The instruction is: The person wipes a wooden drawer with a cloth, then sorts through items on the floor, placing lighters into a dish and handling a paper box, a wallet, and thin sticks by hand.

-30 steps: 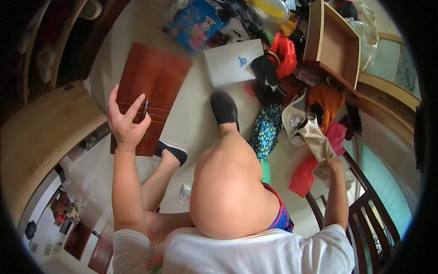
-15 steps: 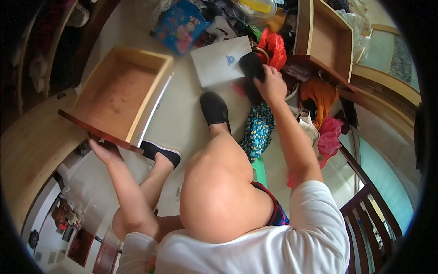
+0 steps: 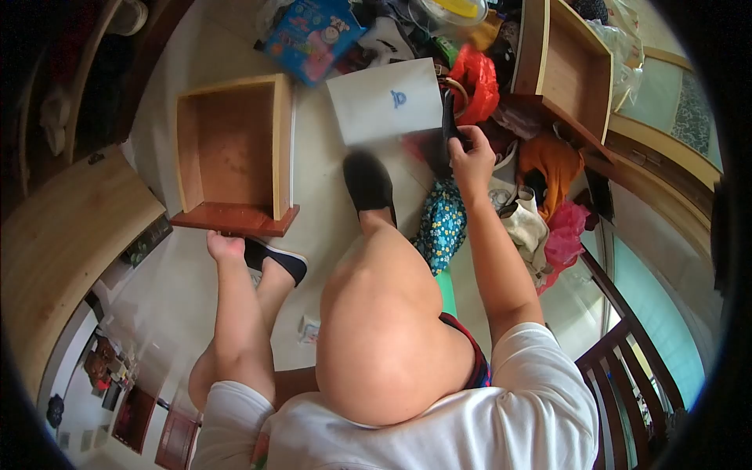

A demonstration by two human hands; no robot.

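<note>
My left hand (image 3: 225, 244) is closed at the front panel of a wooden drawer (image 3: 235, 219), its fingertips hidden under the panel. The drawer sits tilted up off the floor with its bare inside facing me. In my right hand (image 3: 472, 160) is a thin black flat item (image 3: 449, 121), pinched between thumb and fingers and turned nearly edge-on; its kind does not show. Close to that hand lie a white box (image 3: 384, 102) with a blue mark, a red plastic bag (image 3: 475, 82) and a floral teal cloth (image 3: 441, 223).
Another wooden drawer (image 3: 576, 66) stands at the upper right. A blue printed bag (image 3: 309, 39), an orange cloth (image 3: 552, 168), a beige cloth item (image 3: 523, 231) and a pink plastic bag (image 3: 565, 235) lie about. Dark wooden rails (image 3: 634, 384) stand at the lower right.
My left hand has moved right and swung the drawer from a slant to nearly straight. My right hand has come slightly down, and the black item has turned from its broad side to its edge.
</note>
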